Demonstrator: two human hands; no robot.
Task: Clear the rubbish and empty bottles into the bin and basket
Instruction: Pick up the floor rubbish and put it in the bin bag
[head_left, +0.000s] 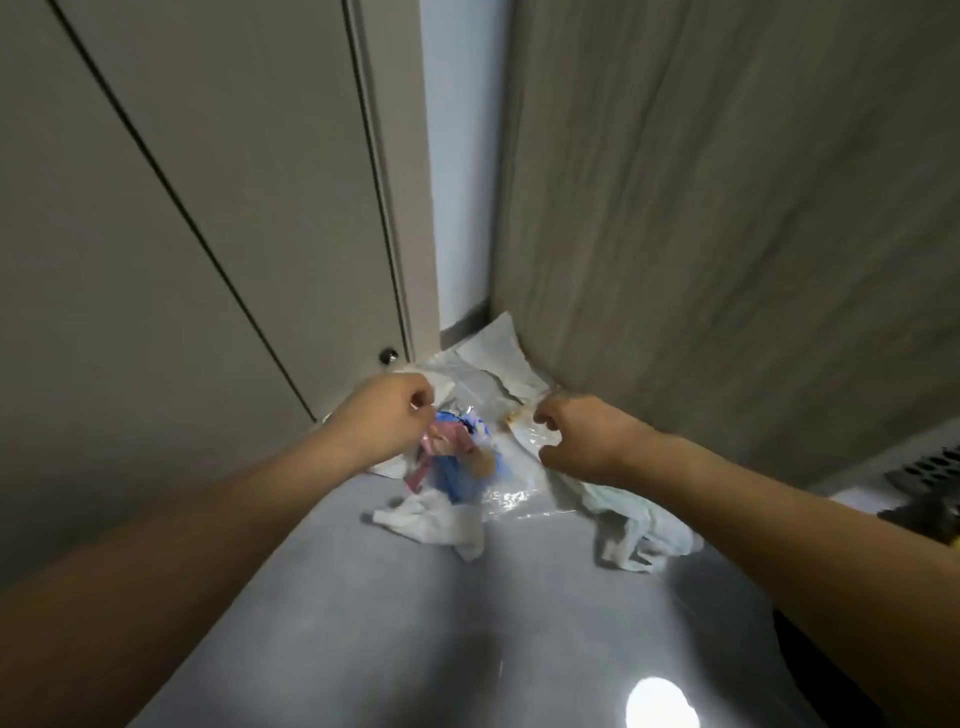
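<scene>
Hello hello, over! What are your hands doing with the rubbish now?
Left hand pinching the clear plastic wrapper. Right hand curled over it, grip unclear. Crumpled tissues loose on the floor. Nothing blocking. Over.

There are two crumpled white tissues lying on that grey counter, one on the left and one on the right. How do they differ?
The left tissue lies near the blue and pink wrapper; the right tissue lies nearer the wood-grain wall. The left one looks plain white; the right one has a faint greenish tint. The left one lies in the open between the arms; the right one is partly hidden by the right forearm. Both are crumpled, on the counter, and touched by neither hand.
</scene>
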